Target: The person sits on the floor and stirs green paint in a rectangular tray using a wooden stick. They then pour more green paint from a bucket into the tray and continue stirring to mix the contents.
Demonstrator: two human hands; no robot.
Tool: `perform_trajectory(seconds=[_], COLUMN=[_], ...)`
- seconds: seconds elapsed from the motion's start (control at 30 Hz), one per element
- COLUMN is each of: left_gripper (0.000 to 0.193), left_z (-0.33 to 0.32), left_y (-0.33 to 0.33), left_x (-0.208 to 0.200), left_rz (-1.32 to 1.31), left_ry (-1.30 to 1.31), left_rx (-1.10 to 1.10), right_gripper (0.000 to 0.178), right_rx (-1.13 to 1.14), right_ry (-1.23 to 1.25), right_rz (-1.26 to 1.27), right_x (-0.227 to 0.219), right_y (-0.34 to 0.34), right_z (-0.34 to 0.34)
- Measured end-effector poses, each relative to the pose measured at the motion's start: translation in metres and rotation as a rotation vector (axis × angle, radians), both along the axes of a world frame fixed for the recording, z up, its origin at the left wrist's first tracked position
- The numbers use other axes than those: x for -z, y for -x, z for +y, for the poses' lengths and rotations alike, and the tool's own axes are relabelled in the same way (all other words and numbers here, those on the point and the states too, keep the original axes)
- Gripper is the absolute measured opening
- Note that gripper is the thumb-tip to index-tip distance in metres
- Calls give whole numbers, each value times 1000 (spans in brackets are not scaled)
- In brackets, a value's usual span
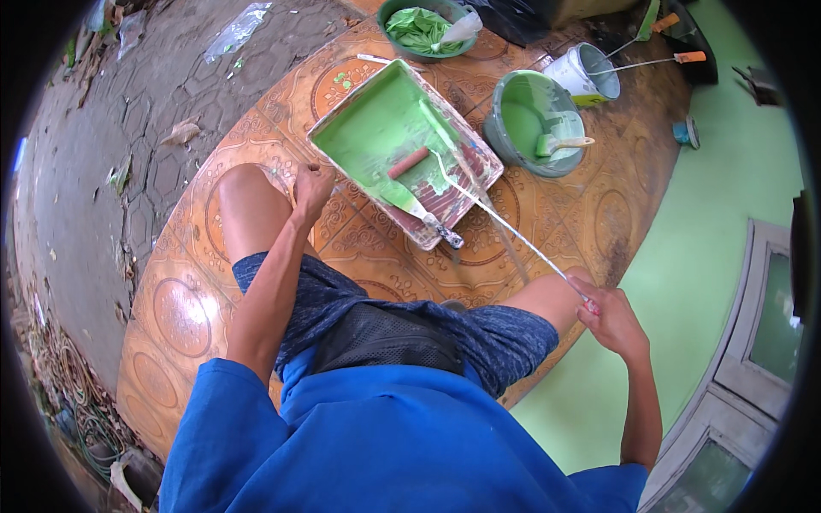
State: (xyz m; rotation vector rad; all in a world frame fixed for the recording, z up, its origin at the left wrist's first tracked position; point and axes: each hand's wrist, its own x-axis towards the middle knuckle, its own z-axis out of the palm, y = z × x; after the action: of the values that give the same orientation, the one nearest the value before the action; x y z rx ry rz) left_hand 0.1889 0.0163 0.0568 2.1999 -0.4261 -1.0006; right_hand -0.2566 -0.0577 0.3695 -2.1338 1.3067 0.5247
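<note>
Roller (pixel 409 162) slants toward upper right, rod (pixel 529 244) toward lower right.

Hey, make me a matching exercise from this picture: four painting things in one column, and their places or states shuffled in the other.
1. Paint roller
2. Brush
3. Scraper
4. White bucket

A. Handle lies over the rim of the grey bucket
B. Stands just beyond the grey bucket
C. Gripped in the fingers of the right hand
D. Lies with its handle toward the near edge of the paint tray

Pairs: 1-C, 2-A, 3-D, 4-B.
</note>
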Motion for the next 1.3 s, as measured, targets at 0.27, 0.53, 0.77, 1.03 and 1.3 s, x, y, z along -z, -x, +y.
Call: perform_trajectory(seconds=[0.27,0.53,0.77,1.03,1.3], left_gripper=[55,51,52,56,59], left_z=[6,-4,-4,7,-4], left_y=[-8,4,2,-5,1], left_x=[13,11,19,18,20], left_rz=[-23,-11,-34,-110,-121], left_ry=[9,17,23,-10,-26], left_rx=[-1,32,62,83,65], right_gripper=[52,53,50,49,48], right_rx=[-38,-77,-86,-13,17], right_ry=[-10,27,18,-49,-6], right_rz=[128,102,165,254,-10], right_x=[-6,1,-3,-25,-3], right_y=[-32,-37,-43,-43,-38], right_z=[-5,-6,-9,-13,-14])
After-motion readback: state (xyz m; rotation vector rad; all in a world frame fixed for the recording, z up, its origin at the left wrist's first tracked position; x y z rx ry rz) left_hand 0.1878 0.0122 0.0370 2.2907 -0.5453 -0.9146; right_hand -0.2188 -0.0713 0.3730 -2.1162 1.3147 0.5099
